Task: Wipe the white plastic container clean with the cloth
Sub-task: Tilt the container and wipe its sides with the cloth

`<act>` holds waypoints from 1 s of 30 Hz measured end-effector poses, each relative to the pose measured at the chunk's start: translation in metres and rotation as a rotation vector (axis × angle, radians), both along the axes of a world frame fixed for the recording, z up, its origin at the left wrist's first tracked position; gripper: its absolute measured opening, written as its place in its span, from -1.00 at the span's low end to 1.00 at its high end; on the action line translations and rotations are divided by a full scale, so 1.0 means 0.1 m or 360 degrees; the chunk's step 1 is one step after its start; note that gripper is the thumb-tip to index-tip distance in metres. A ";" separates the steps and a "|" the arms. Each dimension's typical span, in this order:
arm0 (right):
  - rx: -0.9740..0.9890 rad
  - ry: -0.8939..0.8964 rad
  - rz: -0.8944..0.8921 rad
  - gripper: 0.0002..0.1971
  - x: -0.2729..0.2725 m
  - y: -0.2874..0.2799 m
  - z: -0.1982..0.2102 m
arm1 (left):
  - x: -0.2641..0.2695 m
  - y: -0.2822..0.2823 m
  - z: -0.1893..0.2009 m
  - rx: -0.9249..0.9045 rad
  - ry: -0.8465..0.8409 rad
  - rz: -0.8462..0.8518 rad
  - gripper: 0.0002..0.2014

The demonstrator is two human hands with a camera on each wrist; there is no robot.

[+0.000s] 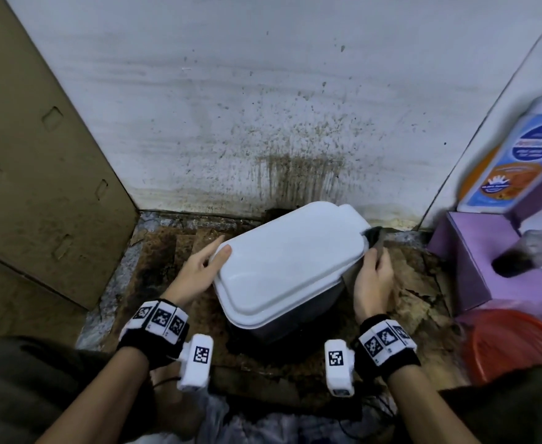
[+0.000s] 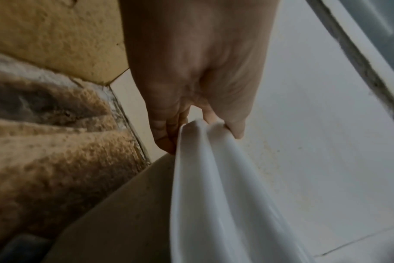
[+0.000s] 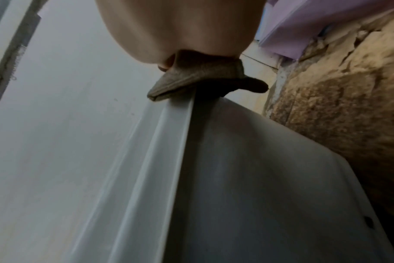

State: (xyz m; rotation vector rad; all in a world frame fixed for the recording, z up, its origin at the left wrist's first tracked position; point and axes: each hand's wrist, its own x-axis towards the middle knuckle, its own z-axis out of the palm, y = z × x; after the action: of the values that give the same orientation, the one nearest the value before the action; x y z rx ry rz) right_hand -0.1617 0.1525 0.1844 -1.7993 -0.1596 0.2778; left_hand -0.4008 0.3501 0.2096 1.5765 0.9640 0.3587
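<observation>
A white plastic container (image 1: 288, 261) with its lid on sits tilted on the stained floor near the wall. My left hand (image 1: 204, 265) grips the lid's left rim, thumb on top and fingers under the edge (image 2: 200, 124). My right hand (image 1: 373, 277) holds a dark grey cloth (image 1: 373, 237) against the container's right rim near the far corner. In the right wrist view the cloth (image 3: 198, 78) is bunched under my fingers and lies over the lid edge (image 3: 169, 142). The fingertips of the right hand are hidden by the cloth.
A brown cardboard panel (image 1: 38, 155) stands at the left. A dirty white wall (image 1: 263, 107) is behind. A purple box (image 1: 487, 261) with a blue-and-orange carton (image 1: 516, 155) stands at the right, a red basin (image 1: 513, 344) below it. The floor (image 1: 173, 251) is rusty brown.
</observation>
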 end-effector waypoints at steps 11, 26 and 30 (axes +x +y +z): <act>0.0090 0.0221 -0.0184 -0.54 0.14 0.07 0.01 | -0.08 -0.04 -0.16 0.0191 0.0411 0.0187 -0.23; 0.0299 0.0445 0.0283 -0.60 0.56 0.20 0.17 | -0.15 -0.38 -0.08 -0.0048 0.0358 0.0132 -0.34; 0.0208 0.0302 0.0144 -0.58 0.35 0.09 0.23 | -0.17 -0.30 0.01 0.0018 0.0351 0.0079 -0.35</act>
State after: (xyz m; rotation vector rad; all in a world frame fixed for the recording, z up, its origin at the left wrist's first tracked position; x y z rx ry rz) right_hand -0.1264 0.1615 0.2073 -1.6286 -0.1218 0.4898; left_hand -0.4174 0.3201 0.2109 1.6285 1.1737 0.2275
